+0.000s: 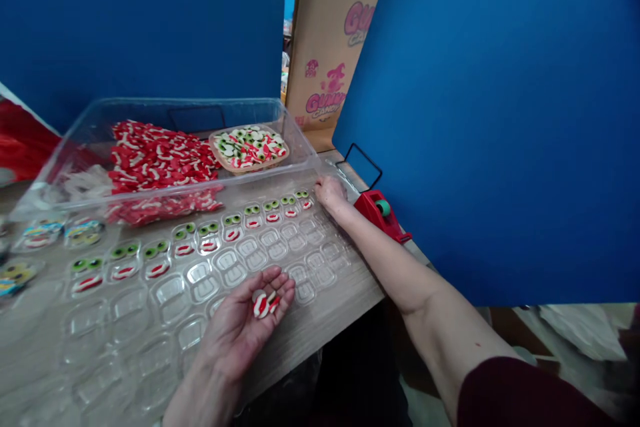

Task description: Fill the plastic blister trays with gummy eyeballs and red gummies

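Note:
My left hand (245,323) lies palm up over the near part of a clear plastic blister sheet (200,280), cradling a few red-and-white mouth-shaped gummies (264,303) on its fingers. My right hand (329,193) reaches to the far right end of the sheet, fingers curled down at the last filled pocket (305,200). The far row of pockets holds green eye candies with red-and-white mouths (183,240); the nearer rows are unfilled.
A clear bin (165,147) behind the sheet holds a heap of red-and-white gummies (155,157) and a small basket of eye candies (249,147). A red tape dispenser (383,213) sits at right. A cardboard box (333,47) stands between blue partitions.

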Demonstrator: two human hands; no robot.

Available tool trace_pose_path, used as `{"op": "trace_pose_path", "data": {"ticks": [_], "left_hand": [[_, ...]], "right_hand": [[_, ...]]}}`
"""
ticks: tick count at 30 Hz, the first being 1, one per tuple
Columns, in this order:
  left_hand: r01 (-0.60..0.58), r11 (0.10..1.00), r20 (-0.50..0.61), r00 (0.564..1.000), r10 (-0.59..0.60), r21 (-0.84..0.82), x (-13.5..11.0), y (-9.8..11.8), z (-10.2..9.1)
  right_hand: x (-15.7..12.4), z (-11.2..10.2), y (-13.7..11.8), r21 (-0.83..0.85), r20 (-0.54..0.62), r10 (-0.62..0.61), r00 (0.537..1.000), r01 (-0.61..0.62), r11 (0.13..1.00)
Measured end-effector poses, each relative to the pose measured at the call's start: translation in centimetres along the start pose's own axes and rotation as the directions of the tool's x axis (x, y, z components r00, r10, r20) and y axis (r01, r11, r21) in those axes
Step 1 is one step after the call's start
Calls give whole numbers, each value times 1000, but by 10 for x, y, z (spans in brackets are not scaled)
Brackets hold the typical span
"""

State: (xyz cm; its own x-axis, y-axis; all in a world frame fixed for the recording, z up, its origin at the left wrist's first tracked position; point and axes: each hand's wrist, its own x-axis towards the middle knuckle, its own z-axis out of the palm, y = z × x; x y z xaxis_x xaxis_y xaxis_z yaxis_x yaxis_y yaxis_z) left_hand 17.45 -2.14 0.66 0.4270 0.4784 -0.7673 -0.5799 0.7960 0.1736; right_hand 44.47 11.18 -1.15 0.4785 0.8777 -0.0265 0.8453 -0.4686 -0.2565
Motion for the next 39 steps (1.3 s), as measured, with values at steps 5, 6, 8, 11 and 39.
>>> {"op": "trace_pose_path", "data": {"ticks": [5,6,8,11,39], "left_hand": [[-37,996,61,997,42,-85,-7,6,5],[-53,993,84,995,62,-105,-7,8,6],[-75,988,128,987,93,-135,-5,9,7],[-79,985,174,979,106,-155,-3,8,9],[-11,1000,-34,999,11,25,2,-2,10]], "right_hand": [[-68,-18,-12,262,-47,-296,954,298,918],[-90,-21,-16,381,-53,-429,902,416,826],[-134,-28,-25,560,-6,-720,694,599,573],[-177,-33,-36,612,33,-866,499,675,413],[34,-1,24,227,32,110,993,-115,967]]}}
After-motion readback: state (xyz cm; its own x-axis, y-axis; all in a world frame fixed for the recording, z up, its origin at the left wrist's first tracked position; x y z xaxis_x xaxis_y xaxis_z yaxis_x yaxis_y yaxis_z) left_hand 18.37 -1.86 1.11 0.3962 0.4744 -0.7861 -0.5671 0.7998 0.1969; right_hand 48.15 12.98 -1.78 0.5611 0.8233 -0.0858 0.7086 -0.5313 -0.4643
